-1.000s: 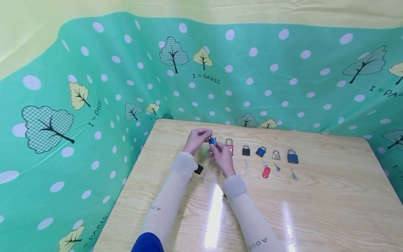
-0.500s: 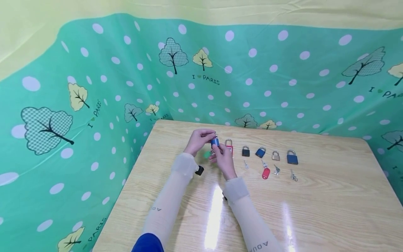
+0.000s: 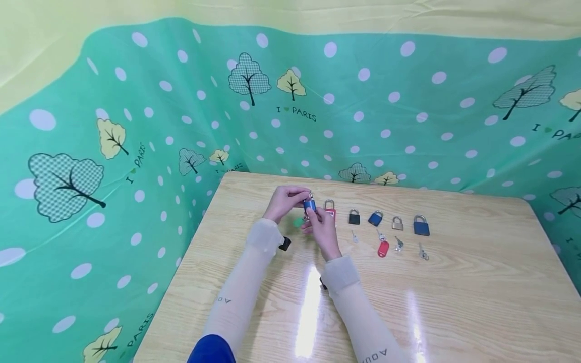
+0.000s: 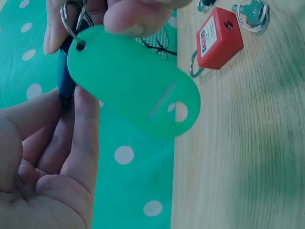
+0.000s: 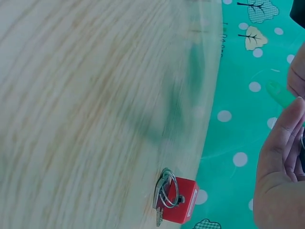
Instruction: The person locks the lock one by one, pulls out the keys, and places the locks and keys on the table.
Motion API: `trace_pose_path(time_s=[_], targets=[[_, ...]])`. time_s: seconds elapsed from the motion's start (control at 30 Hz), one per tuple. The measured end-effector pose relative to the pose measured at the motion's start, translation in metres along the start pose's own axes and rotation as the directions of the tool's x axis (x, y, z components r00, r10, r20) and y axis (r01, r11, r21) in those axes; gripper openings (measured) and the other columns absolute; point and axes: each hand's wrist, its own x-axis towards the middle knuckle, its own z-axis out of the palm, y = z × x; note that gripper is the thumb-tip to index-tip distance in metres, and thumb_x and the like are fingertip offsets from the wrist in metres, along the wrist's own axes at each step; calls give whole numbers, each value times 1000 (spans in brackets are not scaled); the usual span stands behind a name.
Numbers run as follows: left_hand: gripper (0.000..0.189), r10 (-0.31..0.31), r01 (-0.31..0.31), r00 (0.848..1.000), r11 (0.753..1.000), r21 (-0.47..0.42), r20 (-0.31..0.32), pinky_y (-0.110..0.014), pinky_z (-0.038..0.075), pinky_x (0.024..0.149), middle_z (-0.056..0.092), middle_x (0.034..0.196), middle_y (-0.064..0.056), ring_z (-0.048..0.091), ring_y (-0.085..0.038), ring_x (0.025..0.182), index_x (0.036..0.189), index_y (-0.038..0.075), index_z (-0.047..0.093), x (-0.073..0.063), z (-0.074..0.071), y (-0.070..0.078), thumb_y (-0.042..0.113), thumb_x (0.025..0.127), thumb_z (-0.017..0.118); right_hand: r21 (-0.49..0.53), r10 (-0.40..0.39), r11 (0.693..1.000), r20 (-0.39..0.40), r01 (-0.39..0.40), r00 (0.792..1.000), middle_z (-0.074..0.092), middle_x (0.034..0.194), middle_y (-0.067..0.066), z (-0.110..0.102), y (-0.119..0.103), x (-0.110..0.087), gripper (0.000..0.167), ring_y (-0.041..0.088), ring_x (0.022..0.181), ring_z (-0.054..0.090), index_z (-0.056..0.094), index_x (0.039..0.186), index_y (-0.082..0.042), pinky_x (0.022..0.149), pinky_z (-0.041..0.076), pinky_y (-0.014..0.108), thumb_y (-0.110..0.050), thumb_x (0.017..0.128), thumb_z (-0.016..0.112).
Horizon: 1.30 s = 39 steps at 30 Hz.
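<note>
Above the left rear of the table, both hands hold a small blue padlock (image 3: 309, 204). My left hand (image 3: 282, 202) pinches it by its upper end near the metal shackle. From the lower right, my right hand (image 3: 323, 231) grips the body end with thumb and fingers. A green key tag (image 4: 133, 81) hangs on a metal ring (image 4: 71, 21) by the right fingers in the left wrist view. The key itself is hidden, so I cannot tell whether it sits in the lock. Just right of the hands, a red padlock (image 3: 330, 214) lies on the table.
To the right lie a black padlock (image 3: 354, 218), a blue padlock (image 3: 375, 218), a small metal-coloured padlock (image 3: 397, 224) and a larger blue padlock (image 3: 421, 226). Keys lie in front of them, one with a red tag (image 3: 383, 249). Keys on a ring (image 5: 167, 193) touch the red padlock.
Between the first and second frames the held padlock shifted slightly right, and its shackle came into clearer view. Since then hands and padlock have hardly moved.
</note>
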Motion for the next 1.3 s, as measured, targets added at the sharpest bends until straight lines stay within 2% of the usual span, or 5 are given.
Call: trace_pose_path(time_s=[0.4,0.9,1.1,1.2,1.3], targets=[[22,50,-45,998,990,132,-29,-28,57,71,71,100,-13,71,-20,76,108,1,71,9,2,-17,15,90,67,9,-14,1000,-39,14,999,61,82,9,-2,10,5,30,50,85,60,56,111,13,80,53,54,-14,101,48],[21,111,-87,991,962,259,-80,-25,57,68,71,103,-14,70,-15,71,110,0,70,4,15,-19,11,93,63,-23,-38,999,-115,35,993,59,94,31,-3,35,15,30,29,69,64,59,106,9,72,57,45,-20,99,52],[26,128,-87,987,931,354,-92,-21,46,48,68,113,-12,66,-18,64,117,3,66,0,21,-23,14,95,61,-54,-17,998,-117,10,993,63,89,23,-6,35,15,31,20,64,62,60,111,8,73,54,51,-20,99,53],[28,109,-70,990,936,346,-92,-22,44,46,66,116,-12,67,-17,65,120,3,64,-2,21,-27,14,95,60,-97,-9,995,-123,-3,992,64,90,24,-6,35,14,30,13,61,60,62,108,6,73,53,53,-21,99,54],[29,88,-56,992,948,312,-90,-22,52,56,66,117,-13,69,-12,72,121,1,63,-1,21,-30,15,95,60,-115,2,993,-127,-16,992,65,89,22,-6,36,14,29,14,61,59,63,108,4,72,53,53,-22,99,54]])
